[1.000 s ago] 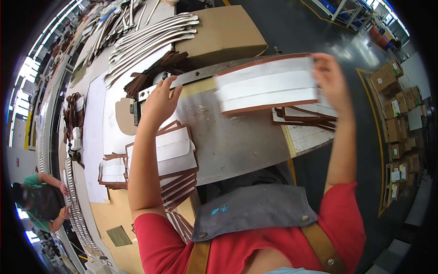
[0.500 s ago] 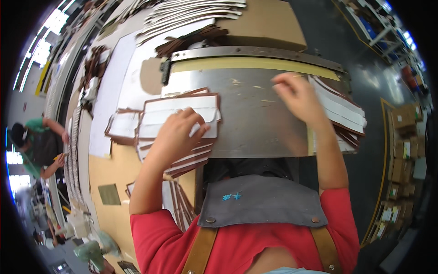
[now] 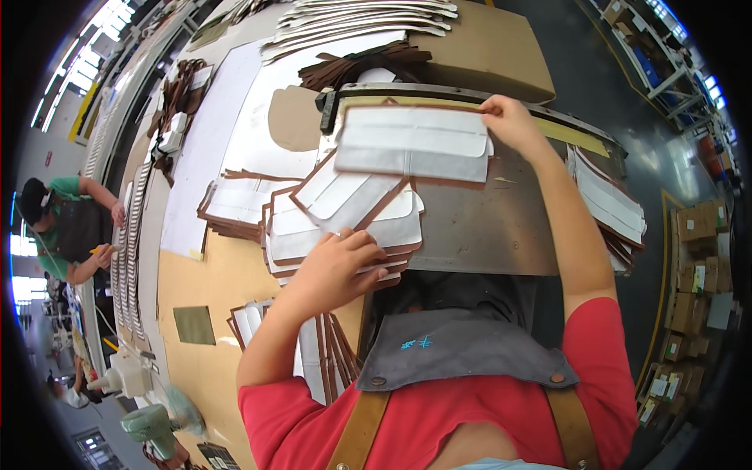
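Observation:
A white rectangular panel with brown edges (image 3: pixel 415 145) is raised at a slight tilt over the metal plate (image 3: pixel 454 227). At its far right corner, my right hand (image 3: pixel 513 129) pinches it between thumb and fingers. Under its left part, a second similar panel (image 3: pixel 345 196) lies askew on a fanned stack of brown-edged white panels (image 3: pixel 399 231). My left hand (image 3: pixel 341 266) rests on the near side of that stack, fingers bent and thumb apart, gripping nothing that I can see. Another pile of panels (image 3: pixel 243 200) lies just left of the stack.
A metal bar (image 3: pixel 462 98) runs along the plate's far edge. More panels (image 3: pixel 615 207) lie at its right end, others (image 3: pixel 313 352) near my left elbow. Beyond stand brown strips (image 3: pixel 364 66) and a cardboard box (image 3: pixel 493 51). A co-worker (image 3: pixel 74 227) works at far left.
My right hand has moved to the far corner of a panel, now pinched and raised over the plate. Another panel now lies askew on the stack. My left hand has shifted nearer me.

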Demonstrator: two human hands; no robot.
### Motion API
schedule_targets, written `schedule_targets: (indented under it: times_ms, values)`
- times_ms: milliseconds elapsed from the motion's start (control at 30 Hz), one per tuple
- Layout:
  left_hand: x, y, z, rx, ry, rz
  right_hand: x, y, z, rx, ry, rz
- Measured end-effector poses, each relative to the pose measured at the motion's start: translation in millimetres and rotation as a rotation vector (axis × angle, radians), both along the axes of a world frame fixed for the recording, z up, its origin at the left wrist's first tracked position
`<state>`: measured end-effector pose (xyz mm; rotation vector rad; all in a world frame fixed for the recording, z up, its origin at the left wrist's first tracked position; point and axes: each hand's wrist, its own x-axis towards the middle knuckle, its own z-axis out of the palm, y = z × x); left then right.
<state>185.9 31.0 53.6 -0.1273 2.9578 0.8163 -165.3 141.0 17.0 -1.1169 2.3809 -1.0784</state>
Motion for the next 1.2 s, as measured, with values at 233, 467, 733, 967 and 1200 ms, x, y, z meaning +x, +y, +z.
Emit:
schedule_targets:
  times_ms: [233, 467, 733, 967, 1200]
  values:
    - [-121.3, -50.8, -36.9, -0.371, 0.408, 0.113, -31.8, 4.6, 5.1, 0.109, -0.055, -0.186]
    - [-132.8, -0.3, -32.5, -0.523, 0.149, 0.156, -36.4, 19.7, 17.7, 0.13, 0.155, -0.141]
    - [-92.3, 12.7, -25.1, -0.29, 0.245, -0.244, -38.7, 1.8, 53.6, 0.204, -0.045, -0.128]
    - [-80.4, 9.1, -13.1, -0.018, -0.041, -0.464, -73.6, 33.2, 39.4, 0.17, -0.295, -0.19]
    - [-151.8, -36.3, -19.7, -0.305, 0.323, 0.186, -30.6, 2.2, 30.1, 0.163, -0.324, -0.176]
